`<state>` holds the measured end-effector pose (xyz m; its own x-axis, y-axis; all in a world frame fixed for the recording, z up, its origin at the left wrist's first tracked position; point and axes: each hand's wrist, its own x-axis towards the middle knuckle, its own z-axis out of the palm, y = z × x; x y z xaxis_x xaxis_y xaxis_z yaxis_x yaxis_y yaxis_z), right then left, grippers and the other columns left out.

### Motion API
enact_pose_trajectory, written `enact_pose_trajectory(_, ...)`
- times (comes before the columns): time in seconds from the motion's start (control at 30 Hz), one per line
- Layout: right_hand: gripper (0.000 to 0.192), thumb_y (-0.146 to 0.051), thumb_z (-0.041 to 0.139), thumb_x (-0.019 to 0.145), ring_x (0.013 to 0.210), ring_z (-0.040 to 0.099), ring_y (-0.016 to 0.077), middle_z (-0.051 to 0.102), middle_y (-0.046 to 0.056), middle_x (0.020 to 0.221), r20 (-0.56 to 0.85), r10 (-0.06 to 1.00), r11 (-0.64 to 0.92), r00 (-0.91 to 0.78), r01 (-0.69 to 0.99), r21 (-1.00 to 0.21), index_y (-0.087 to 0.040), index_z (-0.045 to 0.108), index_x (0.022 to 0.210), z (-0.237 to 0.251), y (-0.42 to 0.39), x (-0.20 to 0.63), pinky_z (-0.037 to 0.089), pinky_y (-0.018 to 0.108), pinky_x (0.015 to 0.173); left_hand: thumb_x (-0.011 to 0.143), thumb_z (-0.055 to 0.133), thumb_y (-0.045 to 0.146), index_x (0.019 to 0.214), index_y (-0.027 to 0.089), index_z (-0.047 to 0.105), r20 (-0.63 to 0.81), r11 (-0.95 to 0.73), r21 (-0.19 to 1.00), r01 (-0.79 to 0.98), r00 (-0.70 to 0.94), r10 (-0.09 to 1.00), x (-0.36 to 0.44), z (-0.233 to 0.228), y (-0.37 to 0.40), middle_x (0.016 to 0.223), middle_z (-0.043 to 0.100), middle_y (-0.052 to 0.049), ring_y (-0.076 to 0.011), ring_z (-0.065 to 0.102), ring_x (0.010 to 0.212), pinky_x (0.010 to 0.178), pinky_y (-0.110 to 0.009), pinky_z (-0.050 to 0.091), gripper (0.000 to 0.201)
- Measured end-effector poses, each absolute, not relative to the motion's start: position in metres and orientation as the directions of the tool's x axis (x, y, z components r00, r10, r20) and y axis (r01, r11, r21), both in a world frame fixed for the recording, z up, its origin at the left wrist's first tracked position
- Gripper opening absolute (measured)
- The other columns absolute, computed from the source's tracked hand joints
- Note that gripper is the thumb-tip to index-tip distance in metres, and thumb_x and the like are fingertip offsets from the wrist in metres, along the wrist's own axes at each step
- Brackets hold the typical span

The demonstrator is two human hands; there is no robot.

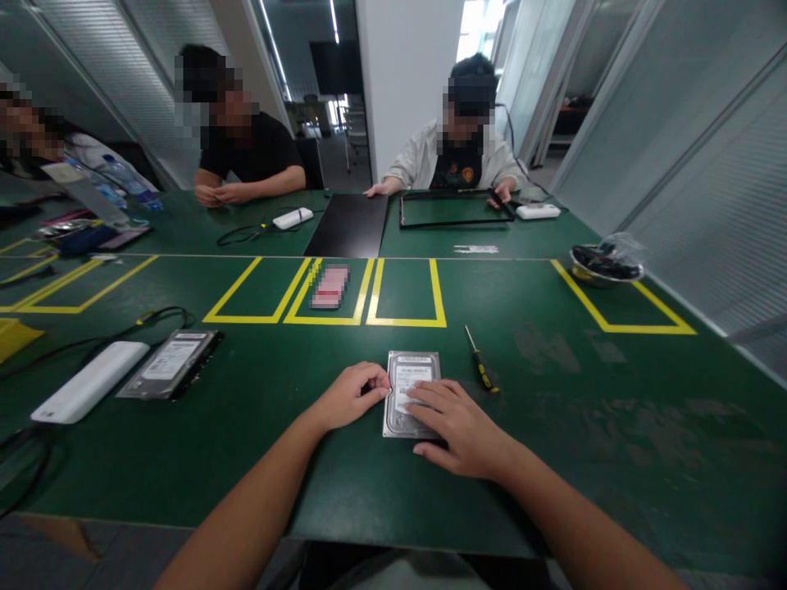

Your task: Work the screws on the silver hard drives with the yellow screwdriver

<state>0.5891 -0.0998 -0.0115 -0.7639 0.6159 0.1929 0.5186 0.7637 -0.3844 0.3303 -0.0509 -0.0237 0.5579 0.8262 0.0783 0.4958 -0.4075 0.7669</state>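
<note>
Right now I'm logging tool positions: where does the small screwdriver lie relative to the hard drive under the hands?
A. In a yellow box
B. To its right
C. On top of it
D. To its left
B: the screwdriver lies on the green table just right of the hard drive.

A single view comes from a camera worn on the person's head, looking forward and down across the green tabletop [553,410] toward 12 o'clock. It sits close above the near edge, so both forearms enter from 6 o'clock and the left hand [350,396] and right hand [458,428] lie near the lower centre. The far edge and seated people show at 12 o'clock. The wide lens bends the glass walls at 3 and 9 o'clock.
</note>
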Motion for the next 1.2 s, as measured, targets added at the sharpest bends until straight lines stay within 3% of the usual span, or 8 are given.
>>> enact_pose_trajectory(0.6, 0.051, -0.042, 0.06, 0.088, 0.135, 0.041, 0.0281, 0.053, 0.013, 0.141, 0.209, 0.615, 0.768, -0.76, 0.516, -0.38, -0.019, 0.053, 0.133, -0.013, -0.1, 0.589, 0.025, 0.049, 0.112, 0.091, 0.055, 0.029, 0.089, 0.018, 0.066, 0.1, -0.448, 0.737, 0.507, 0.573, 0.813, 0.33, -0.023, -0.051, 0.083, 0.062, -0.002, -0.0151, 0.052, 0.079, 0.074, -0.027, 0.041, 0.015)
enact_pose_trajectory(0.8, 0.047, -0.039, 0.06, 0.088, 0.133, 0.044, 0.029, 0.057, 0.014, 0.137, 0.307, 0.599, 0.792, -0.739, 0.49, -0.365, -0.017, 0.056, 0.13, -0.017, -0.099, 0.593, 0.032, 0.049, 0.109, 0.09, 0.056, 0.029, 0.092, 0.017, 0.066, 0.084, -0.419, 0.763, 0.492, 0.568, 0.819, 0.329, -0.024, -0.051, 0.086, 0.063, -0.003, -0.015, 0.053, 0.08, 0.075, -0.027, 0.042, 0.015)
enact_pose_trajectory(1.0, 0.028, -0.028, 0.058, 0.089, 0.117, 0.054, 0.0291, 0.065, 0.013, 0.121, 0.485, 0.698, 0.702, -0.526, 0.635, -0.322, -0.017, 0.065, 0.114, -0.014, -0.093, 0.602, 0.041, 0.048, 0.101, 0.09, 0.056, 0.027, 0.093, 0.017, 0.066, 0.076, -0.403, 0.78, 0.479, 0.567, 0.82, 0.329, -0.023, -0.05, 0.087, 0.063, -0.003, -0.0148, 0.054, 0.08, 0.075, -0.026, 0.042, 0.014)
enact_pose_trajectory(1.2, 0.022, -0.028, 0.054, 0.09, 0.106, 0.056, 0.0286, 0.066, 0.013, 0.11, 0.491, 0.821, 0.492, -0.293, 0.799, -0.346, -0.018, 0.069, 0.104, -0.015, -0.084, 0.614, 0.044, 0.048, 0.092, 0.092, 0.055, 0.029, 0.091, 0.018, 0.068, 0.09, -0.439, 0.757, 0.485, 0.588, 0.804, 0.329, -0.024, -0.049, 0.086, 0.063, -0.003, -0.0149, 0.054, 0.08, 0.076, -0.026, 0.042, 0.017)
